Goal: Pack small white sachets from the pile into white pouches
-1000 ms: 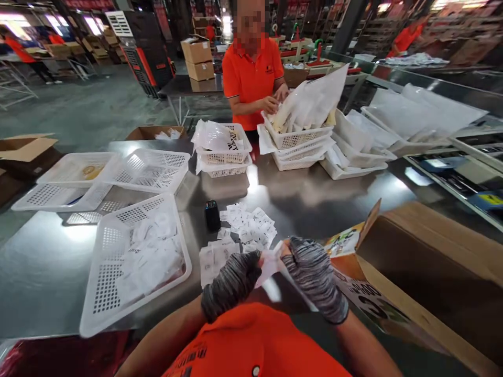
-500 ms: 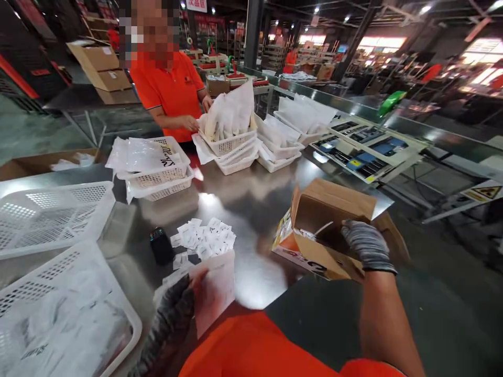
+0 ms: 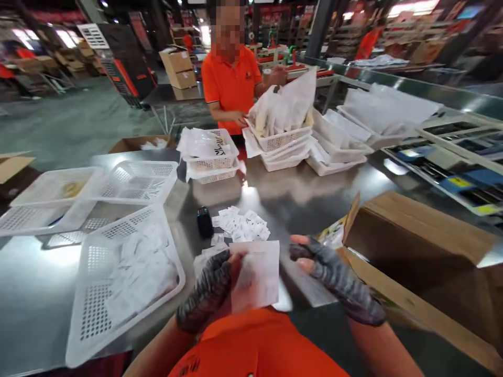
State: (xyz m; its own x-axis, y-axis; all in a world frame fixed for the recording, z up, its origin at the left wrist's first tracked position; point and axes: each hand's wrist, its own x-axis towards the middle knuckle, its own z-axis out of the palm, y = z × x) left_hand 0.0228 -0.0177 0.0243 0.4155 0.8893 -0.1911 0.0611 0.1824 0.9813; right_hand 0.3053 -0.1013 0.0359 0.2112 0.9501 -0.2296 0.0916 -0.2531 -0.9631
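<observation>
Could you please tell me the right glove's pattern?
The right glove is streaked dark and light grey, best seen in the head view.

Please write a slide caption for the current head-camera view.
Gloved left hand holding a white sheet near a pile of small slips, an open cardboard box to the right.

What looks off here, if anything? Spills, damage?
Only the small white slips: jumbled loose on the metal table beyond the left hand, uncontained, unlike the packets in the white basket. That may be deliberate; no damage is evident.
</observation>
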